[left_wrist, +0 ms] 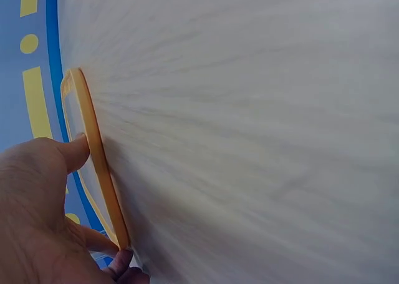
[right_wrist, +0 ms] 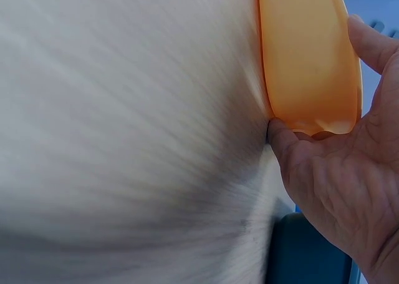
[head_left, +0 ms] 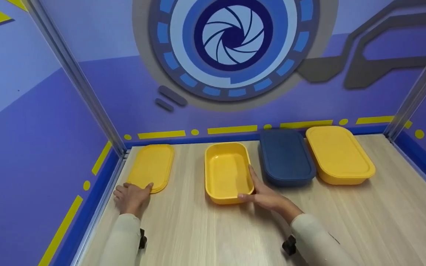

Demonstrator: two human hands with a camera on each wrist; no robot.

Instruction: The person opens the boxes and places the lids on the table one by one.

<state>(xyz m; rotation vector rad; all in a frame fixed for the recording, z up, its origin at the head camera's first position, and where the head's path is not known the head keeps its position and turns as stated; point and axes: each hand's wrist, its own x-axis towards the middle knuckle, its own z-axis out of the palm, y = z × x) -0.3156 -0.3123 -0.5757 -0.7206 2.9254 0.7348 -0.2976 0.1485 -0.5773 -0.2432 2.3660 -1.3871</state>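
Note:
At the left of the table lies a flat yellow lid [head_left: 153, 164] with rounded corners. My left hand [head_left: 131, 197] grips its near left corner. In the left wrist view the thumb presses the top of the lid [left_wrist: 100, 153] while other fingers reach its edge. An open yellow food container [head_left: 227, 171] with nothing inside stands mid-table. My right hand [head_left: 268, 199] holds its near right corner, thumb over the rim and fingers along the side. In the right wrist view, fingertips touch the container [right_wrist: 308, 59] low on its wall, near the table.
Right of the open container stands a dark blue lidded container [head_left: 287, 157], and beside that a yellow lidded container [head_left: 340, 155]. A blue-purple panel wall [head_left: 213, 118] rises along the table's back edge, with another panel [head_left: 61, 159] on the left.

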